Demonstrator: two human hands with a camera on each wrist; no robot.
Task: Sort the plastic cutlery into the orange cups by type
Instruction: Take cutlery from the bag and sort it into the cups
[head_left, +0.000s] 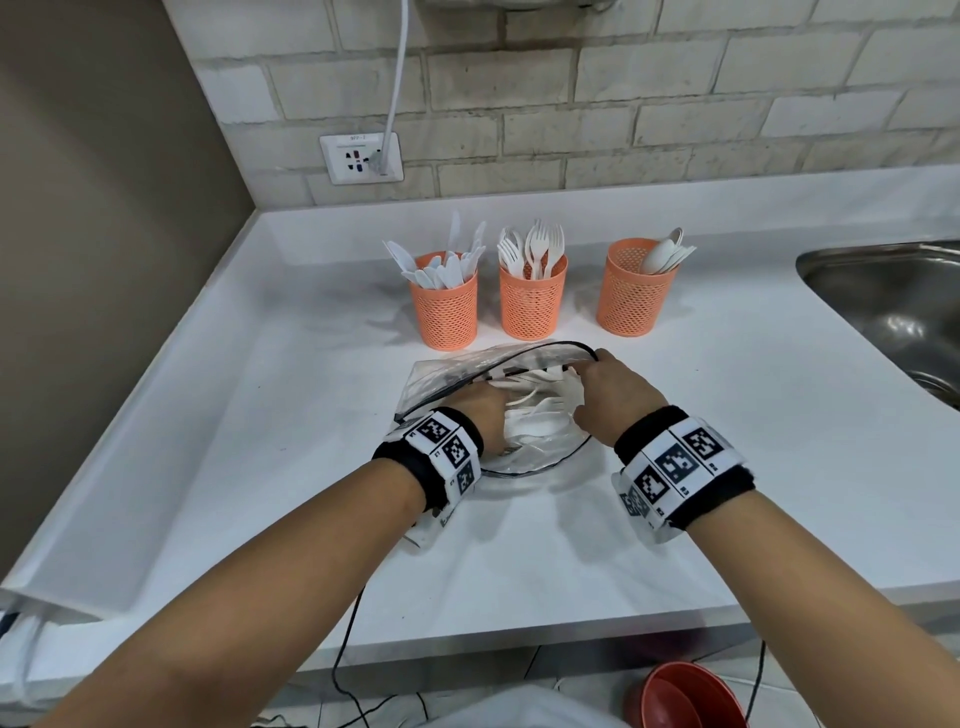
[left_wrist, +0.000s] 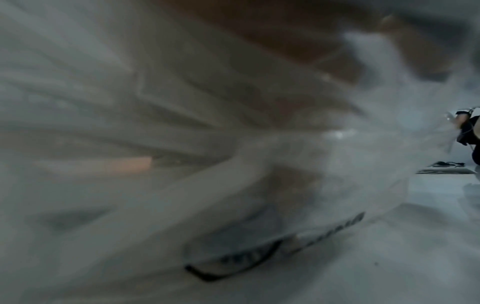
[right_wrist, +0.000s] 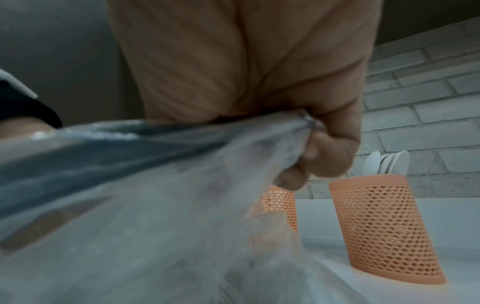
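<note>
Three orange mesh cups stand in a row on the white counter: the left cup (head_left: 445, 306) holds knives, the middle cup (head_left: 531, 301) forks, the right cup (head_left: 631, 296) spoons. In front of them lies a clear plastic bag (head_left: 441, 379) with white cutlery (head_left: 540, 400) inside. My right hand (head_left: 608, 387) pinches the bag's upper rim and lifts it; the right wrist view shows its fingers (right_wrist: 324, 148) curled on the bag (right_wrist: 155, 185), with the right cup (right_wrist: 384, 226) behind. My left hand (head_left: 480, 415) reaches into the bag's mouth. Its fingers are hidden, and the left wrist view shows only blurred plastic (left_wrist: 182, 164).
A steel sink (head_left: 893, 306) is set into the counter at the right. A wall socket (head_left: 361, 156) with a white cord sits on the brick wall behind the cups. A side wall bounds the counter's left. Red bowls (head_left: 685, 696) and black cables lie below the front edge.
</note>
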